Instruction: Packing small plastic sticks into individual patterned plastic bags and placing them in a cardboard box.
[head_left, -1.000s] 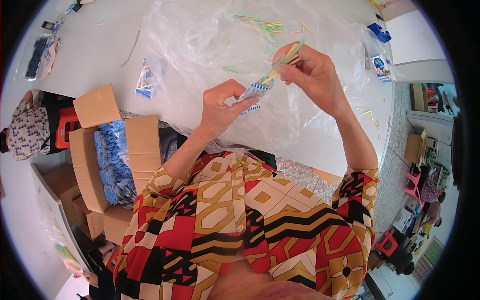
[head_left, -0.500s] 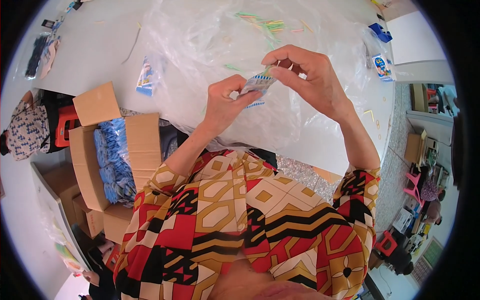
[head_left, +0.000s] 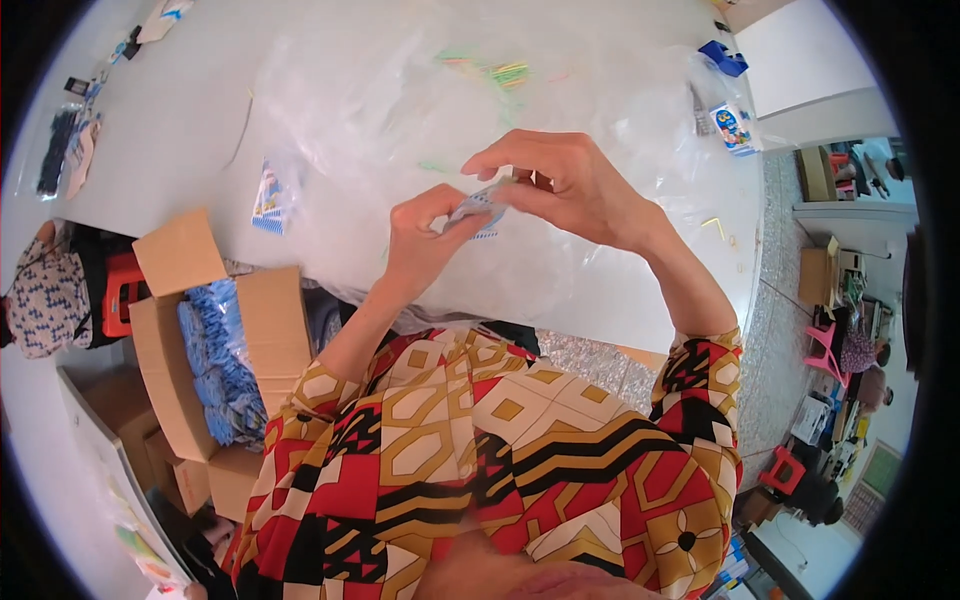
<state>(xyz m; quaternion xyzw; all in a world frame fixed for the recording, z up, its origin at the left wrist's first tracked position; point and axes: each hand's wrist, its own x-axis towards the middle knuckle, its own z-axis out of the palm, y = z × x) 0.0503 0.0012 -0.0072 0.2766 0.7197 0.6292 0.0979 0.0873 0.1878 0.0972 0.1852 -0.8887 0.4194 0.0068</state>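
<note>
A small blue-and-white packet [head_left: 474,207] is pinched between the thumb and fingers of my left hand [head_left: 418,238], above the table's near part. My right hand [head_left: 578,190] arches over from the right, its thumb at the packet's upper edge and its index finger stretched past it. The right fingertips seem to grip that edge, partly hidden behind the packet. Thin green and yellow sticks [head_left: 510,74] lie on clear plastic sheeting [head_left: 340,110] beyond my hands.
An open cardboard box [head_left: 272,325] full of blue packets [head_left: 215,385] stands at the left. Another packet [head_left: 268,198] lies on the white table [head_left: 190,130]. At the right edge are a blue tape dispenser [head_left: 722,58] and a blue-and-white pack [head_left: 733,130]. Someone [head_left: 48,300] sits at far left.
Both hands and the packet are lower and a little further left in the picture. My right index finger has stretched out over the packet's top. The whole view has shifted slightly.
</note>
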